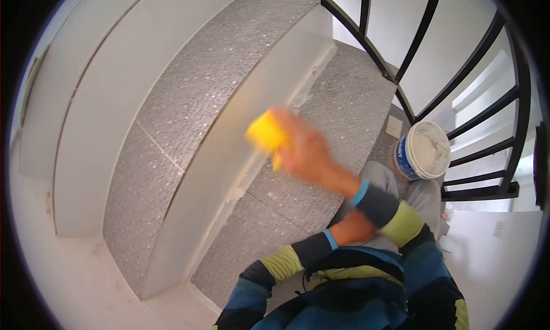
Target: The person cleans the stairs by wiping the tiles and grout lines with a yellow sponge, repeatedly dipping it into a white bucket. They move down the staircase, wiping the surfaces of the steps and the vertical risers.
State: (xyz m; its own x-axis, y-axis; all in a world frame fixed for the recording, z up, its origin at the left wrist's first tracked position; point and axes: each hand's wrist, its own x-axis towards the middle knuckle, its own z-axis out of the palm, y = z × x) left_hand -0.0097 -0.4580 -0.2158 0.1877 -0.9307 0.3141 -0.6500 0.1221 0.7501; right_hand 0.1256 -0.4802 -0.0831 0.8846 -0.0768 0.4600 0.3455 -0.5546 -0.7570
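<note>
Torso (349,301) as landmark. Right arm (427,250) stretched ahead of torso, elbow bent, right forearm (384,207) slanting across toward torso's left side. Right wrist (346,184) nearly in line with forearm. Right hand (303,149) farthest from torso, slightly left of its midline, motion-blurred, curled in grip. Left arm (281,264) bent close before torso, forearm angled inward. Left hand (355,227) just ahead of torso, partly hidden beneath right forearm; finger pose unclear.
</note>
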